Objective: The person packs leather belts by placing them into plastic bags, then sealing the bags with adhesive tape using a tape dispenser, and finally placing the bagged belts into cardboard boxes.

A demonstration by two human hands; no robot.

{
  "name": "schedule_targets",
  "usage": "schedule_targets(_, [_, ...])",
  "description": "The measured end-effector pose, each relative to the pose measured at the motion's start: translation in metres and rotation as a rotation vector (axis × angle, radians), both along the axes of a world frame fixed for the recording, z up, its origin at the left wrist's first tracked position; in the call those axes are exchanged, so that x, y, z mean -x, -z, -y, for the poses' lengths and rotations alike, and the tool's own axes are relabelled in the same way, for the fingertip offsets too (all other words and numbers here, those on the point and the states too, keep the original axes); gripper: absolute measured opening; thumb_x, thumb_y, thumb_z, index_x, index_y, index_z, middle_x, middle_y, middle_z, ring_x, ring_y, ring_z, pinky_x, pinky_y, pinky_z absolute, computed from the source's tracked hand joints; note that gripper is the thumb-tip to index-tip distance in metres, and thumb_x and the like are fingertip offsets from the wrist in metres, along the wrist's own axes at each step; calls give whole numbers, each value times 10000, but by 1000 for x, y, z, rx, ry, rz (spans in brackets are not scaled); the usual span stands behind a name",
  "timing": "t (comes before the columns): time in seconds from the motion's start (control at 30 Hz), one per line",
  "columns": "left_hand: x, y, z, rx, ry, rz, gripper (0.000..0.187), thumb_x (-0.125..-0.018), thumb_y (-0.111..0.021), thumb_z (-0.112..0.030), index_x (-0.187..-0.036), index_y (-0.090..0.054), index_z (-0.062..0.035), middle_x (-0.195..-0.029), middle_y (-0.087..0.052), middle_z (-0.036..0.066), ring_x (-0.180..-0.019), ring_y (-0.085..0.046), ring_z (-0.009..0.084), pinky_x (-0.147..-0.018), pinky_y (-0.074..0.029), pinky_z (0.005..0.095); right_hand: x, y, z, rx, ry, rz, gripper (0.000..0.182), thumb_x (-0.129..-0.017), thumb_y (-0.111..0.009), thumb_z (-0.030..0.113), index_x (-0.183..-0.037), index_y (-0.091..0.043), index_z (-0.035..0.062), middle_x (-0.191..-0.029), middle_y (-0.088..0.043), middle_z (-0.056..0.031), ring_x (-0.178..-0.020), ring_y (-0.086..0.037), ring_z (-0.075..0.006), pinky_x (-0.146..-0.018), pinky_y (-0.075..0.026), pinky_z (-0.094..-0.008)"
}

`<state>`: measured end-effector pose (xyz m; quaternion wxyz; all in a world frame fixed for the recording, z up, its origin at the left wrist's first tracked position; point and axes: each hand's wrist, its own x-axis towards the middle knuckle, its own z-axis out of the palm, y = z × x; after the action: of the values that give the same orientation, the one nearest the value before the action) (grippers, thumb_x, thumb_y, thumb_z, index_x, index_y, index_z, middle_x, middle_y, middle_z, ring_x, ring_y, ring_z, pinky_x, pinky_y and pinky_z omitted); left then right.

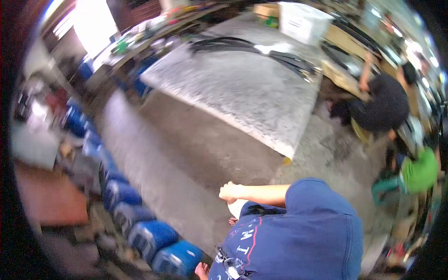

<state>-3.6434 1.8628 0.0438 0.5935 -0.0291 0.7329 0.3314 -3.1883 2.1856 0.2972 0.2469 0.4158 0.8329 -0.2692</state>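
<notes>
My right hand [230, 192] is out in front of my navy T-shirt [298, 233], over the grey floor. Its fingers are curled in and nothing shows in them. Just below it is a pale patch of cloth or skin, too blurred to name. Near the bottom edge, my left hand [201, 269] shows only in part, fingers bent, with no object visible in it. It is closest to a blue plastic jerrycan [179, 256], apart from it as far as I can see. Neither hand touches the large grey-topped table [233, 84] ahead.
Several blue jerrycans [122, 193] line the left side. Black strips [228, 45] and a white bin [303, 23] are on the table, whose near corner juts toward me. At right, a person in black [382, 102] bends over, and another wears green [420, 170].
</notes>
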Motion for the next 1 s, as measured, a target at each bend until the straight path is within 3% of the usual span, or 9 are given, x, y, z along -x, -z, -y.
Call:
schedule_targets(0.07, [30,-2,-67,-11,194,-172,222,-855,-649,-233,-1007,-620,-74,-754,-632,58,-587,-605,208,-473,-427,353,-4,27,-3,105,263,-206,307,-641,-713,169,-917,-695,37,-907,-682,-157,-897,-658,-296,-750,-517,-429])
schedule_targets(0.13, [41,1,-125,-40,299,-174,235,-850,-659,-233,-1007,-621,-63,-766,-638,61,-603,-610,208,-490,-437,345,-10,0,-13,256,277,-247,377,-621,-744,231,-939,-696,34,-966,-687,-145,-942,-648,-318,-759,-517,-427])
schedule_targets(0.33, [56,5,-295,-114,604,-51,273,-837,-692,-231,-1008,-623,-29,-799,-656,71,-651,-626,206,-539,-467,320,-5,8,-89,364,527,-7,448,-655,-777,239,-1049,-684,48,-1040,-677,-141,-999,-637,-295,-805,-505,-422])
schedule_targets(0.4, [67,2,-343,-131,664,26,287,-832,-703,-230,-1008,-624,-18,-811,-661,74,-668,-631,205,-555,-477,312,5,12,-138,325,425,1,429,-686,-755,259,-1039,-670,32,-1050,-671,-138,-989,-642,-307,-795,-527,-428])
schedule_targets(0.43, [66,2,-363,-216,579,-24,235,-817,-713,-189,-923,-639,7,-764,-659,82,-622,-616,174,-504,-465,281,12,21,-162,272,439,-32,425,-691,-747,261,-1033,-672,20,-1043,-675,-138,-983,-644,-315,-804,-526,-431])
schedule_targets(0.53, [82,-9,-430,-72,654,-101,232,-817,-712,-188,-920,-640,7,-763,-658,82,-621,-615,173,-504,-465,282,46,23,-250,197,432,-28,385,-687,-728,251,-994,-683,23,-1001,-680,-154,-975,-645,-323,-822,-522,-429])
schedule_targets(0.73, [110,-19,-556,-34,655,-133,225,-817,-708,-185,-913,-643,8,-761,-658,81,-619,-613,170,-505,-467,284,132,8,-419,-33,270,-250,274,-692,-685,213,-885,-691,18,-907,-680,-171,-879,-657,-348,-741,-513,-453])
schedule_targets(0.87, [141,-29,-619,-77,618,-163,221,-818,-706,-183,-909,-644,9,-760,-658,81,-617,-612,168,-505,-468,285,184,17,-475,-100,166,-430,251,-709,-690,240,-834,-690,23,-857,-677,-165,-857,-659,-345,-739,-510,-461])
schedule_targets(1.0, [155,-34,-653,-71,580,-159,217,-818,-703,-181,-904,-646,9,-759,-657,81,-616,-611,166,-506,-470,287,200,20,-525,222,185,-355,429,-728,-674,352,-1031,-653,49,-1009,-664,-172,-971,-628,-346,-799,-509,-472])
